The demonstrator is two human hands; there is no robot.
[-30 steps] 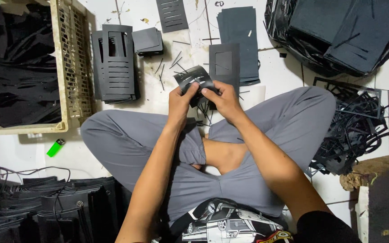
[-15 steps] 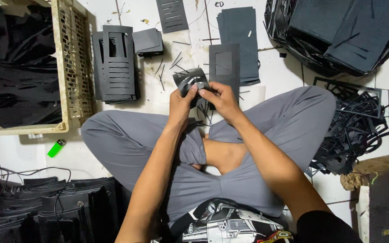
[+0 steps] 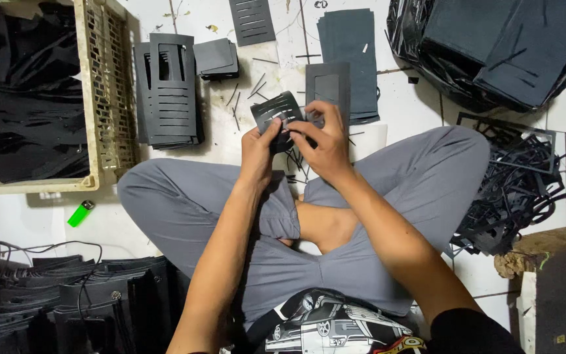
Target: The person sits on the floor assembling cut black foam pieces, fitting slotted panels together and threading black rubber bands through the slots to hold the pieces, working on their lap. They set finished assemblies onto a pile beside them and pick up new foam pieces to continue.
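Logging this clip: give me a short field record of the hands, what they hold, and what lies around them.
setting: person cross-legged on a pale floor
left hand: grips slotted dark sheet
right hand: pinches the same sheet
floor ahead: stack of slotted pieces, stack of plain sheets
far left: crate of dark material
near left knee: green lighter

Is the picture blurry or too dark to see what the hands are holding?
Head view: mostly sharp and evenly lit. The left hand and right hand show clearly, gripping a slotted black piece. The black heap in the crate merges into one dark mass, and soft shadows sit beside the stacks.
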